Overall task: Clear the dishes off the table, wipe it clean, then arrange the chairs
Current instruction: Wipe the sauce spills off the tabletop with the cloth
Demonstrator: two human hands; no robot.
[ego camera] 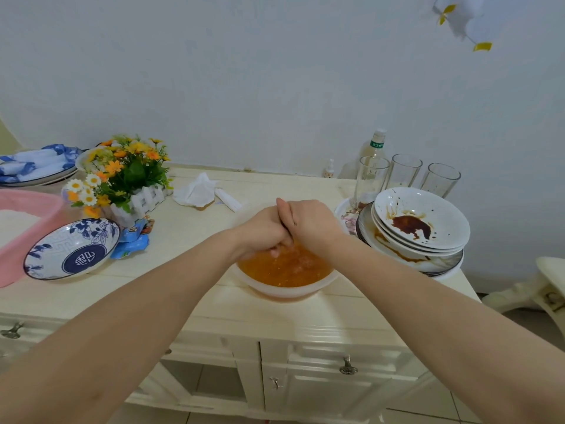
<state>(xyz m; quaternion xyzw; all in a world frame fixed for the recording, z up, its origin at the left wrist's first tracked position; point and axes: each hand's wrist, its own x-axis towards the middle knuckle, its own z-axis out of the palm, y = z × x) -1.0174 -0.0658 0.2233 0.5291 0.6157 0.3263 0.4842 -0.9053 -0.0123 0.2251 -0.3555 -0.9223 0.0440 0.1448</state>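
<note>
A translucent white bowl [287,290] stands on the cream sideboard [189,301] and holds a wet orange cloth [284,270]. My left hand [263,231] and my right hand [312,224] are pressed together right above it, fingers curled down into the cloth and gripping it; the fingertips are partly hidden. To the right sits a stack of dirty white plates [419,234] smeared with brown sauce, with three empty glasses [405,171] behind it.
A blue-and-white bowl [72,249] leans on a pink basin [18,237] at the left. Beside them are a flower pot [125,179], a crumpled tissue [195,191] and a plastic bottle [374,145]. A cream chair [547,289] stands at the right edge.
</note>
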